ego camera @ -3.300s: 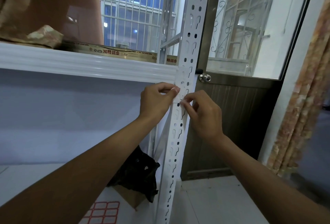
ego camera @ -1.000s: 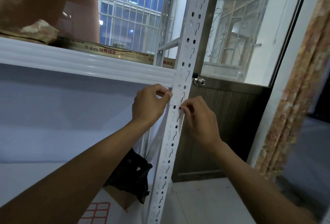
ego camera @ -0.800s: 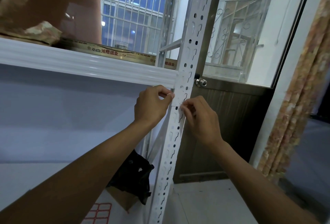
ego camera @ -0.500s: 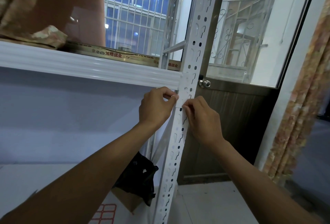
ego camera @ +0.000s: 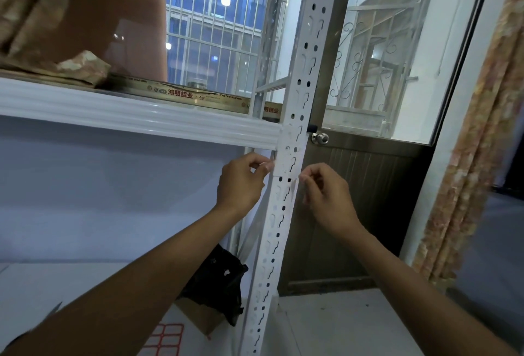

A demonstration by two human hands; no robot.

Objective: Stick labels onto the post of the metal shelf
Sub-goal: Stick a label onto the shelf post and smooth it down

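The white perforated shelf post [ego camera: 279, 231] runs from top centre down to the floor. A white label [ego camera: 292, 151] lies on the post just under the shelf beam, with the holes showing faintly through it. My left hand [ego camera: 241, 185] pinches thumb and forefinger at the label's lower left edge. My right hand [ego camera: 326, 197] has its fingertips pinched at the lower right edge, slightly blurred, against the side of the post.
The white shelf beam [ego camera: 141, 117] joins the post from the left and carries a flat printed box [ego camera: 198, 97]. A black bag [ego camera: 218, 284] and a red-grid sheet [ego camera: 167, 338] lie below. Behind the post are a door with a knob [ego camera: 320, 138] and a curtain [ego camera: 467, 157].
Both hands stay at the label on the post. My right fingertips have slid slightly down and to the right edge; the view has shifted a little.
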